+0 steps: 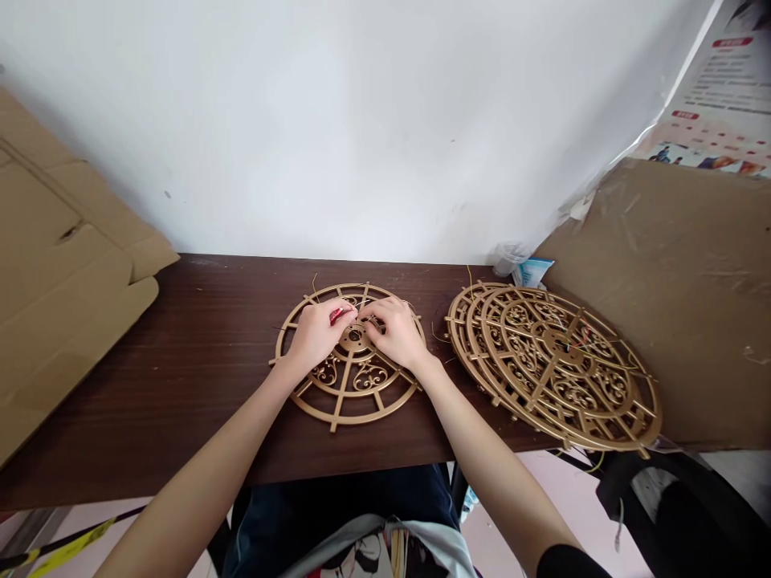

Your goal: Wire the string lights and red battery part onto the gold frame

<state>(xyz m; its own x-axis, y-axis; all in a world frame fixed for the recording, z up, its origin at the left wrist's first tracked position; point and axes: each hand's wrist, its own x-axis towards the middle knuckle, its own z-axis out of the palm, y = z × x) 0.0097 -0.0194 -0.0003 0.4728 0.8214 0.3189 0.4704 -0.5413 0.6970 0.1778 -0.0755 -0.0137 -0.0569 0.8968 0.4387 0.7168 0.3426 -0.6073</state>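
Note:
A round gold-coloured scrollwork frame (341, 393) lies flat on the dark brown table, with both hands over its centre. My left hand (316, 333) is closed around a small red object (337, 314), mostly hidden by the fingers, so its kind does not show. Opposite it, my right hand (394, 331) has its fingers curled in a pinch near the hub (355, 340); whatever sits between its fingertips is too small to make out. Thin wires stick out around the frame's rim.
Several similar gold frames (545, 385) are stacked at the right, reaching over the table's front edge, with loose wires on them. Behind them stand a clear plastic cup (507, 258) and a blue-and-white packet (532, 271). Cardboard sheets stand at the left (66, 265) and right (680, 321).

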